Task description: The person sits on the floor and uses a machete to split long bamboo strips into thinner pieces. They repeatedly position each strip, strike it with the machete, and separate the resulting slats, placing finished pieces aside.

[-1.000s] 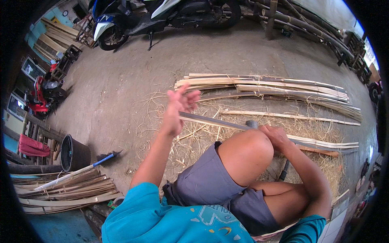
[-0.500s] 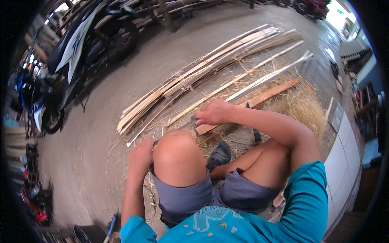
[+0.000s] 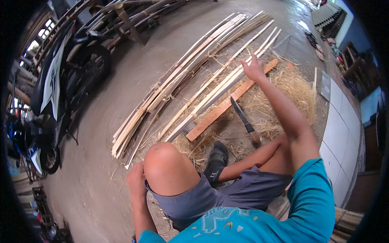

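My right hand (image 3: 254, 69) reaches far forward over pale wooden strips (image 3: 227, 83), its thumb and a finger apart. Alongside them a dark strip (image 3: 225, 90) runs beneath that hand. Whether my fingers touch it is hard to see. Low beside my raised left knee, my left hand (image 3: 137, 176) is curled closed; its fingertips and anything in them are hidden behind the knee. A reddish-brown plank (image 3: 227, 104) lies just nearer than the strips. A knife (image 3: 242, 116) with a dark blade and wooden handle rests on the shavings by my foot.
A bundle of long strips (image 3: 170, 87) lies on the concrete floor to the left. Curly shavings (image 3: 289, 95) heap up at right, beside white tiles (image 3: 338, 133). Motorbikes (image 3: 60, 81) stand at the left, with stacked poles (image 3: 133, 16) behind.
My right hand has moved from near my knee far forward and right, uncovering the knife. The dark strip that crossed my knee now shows beside the pale ones. My left hand stays by the knee.
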Tool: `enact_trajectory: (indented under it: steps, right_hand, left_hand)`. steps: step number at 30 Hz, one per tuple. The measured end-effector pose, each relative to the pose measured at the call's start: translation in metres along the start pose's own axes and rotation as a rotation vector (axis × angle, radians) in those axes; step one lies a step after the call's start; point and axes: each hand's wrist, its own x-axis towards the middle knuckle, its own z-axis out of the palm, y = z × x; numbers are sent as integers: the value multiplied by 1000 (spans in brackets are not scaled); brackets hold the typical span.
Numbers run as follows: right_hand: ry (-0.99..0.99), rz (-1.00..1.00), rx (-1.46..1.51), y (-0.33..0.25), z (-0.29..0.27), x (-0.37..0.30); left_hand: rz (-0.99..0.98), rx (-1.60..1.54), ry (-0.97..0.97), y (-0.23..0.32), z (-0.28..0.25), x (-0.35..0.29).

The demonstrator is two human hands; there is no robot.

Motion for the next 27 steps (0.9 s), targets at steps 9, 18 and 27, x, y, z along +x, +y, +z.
enact_trajectory:
  steps: [9, 18, 27]
  right_hand:
    - [-125, 906, 1370, -28, 117, -133]
    - [87, 536, 1135, -36, 140, -145]
    - [2, 902, 1368, -79, 142, -178]
  left_hand:
    - [-9, 61, 3, -4, 5, -4]
    - [-360, -352, -78, -48, 19, -49]
    - [-162, -113, -18, -24, 1, -46]
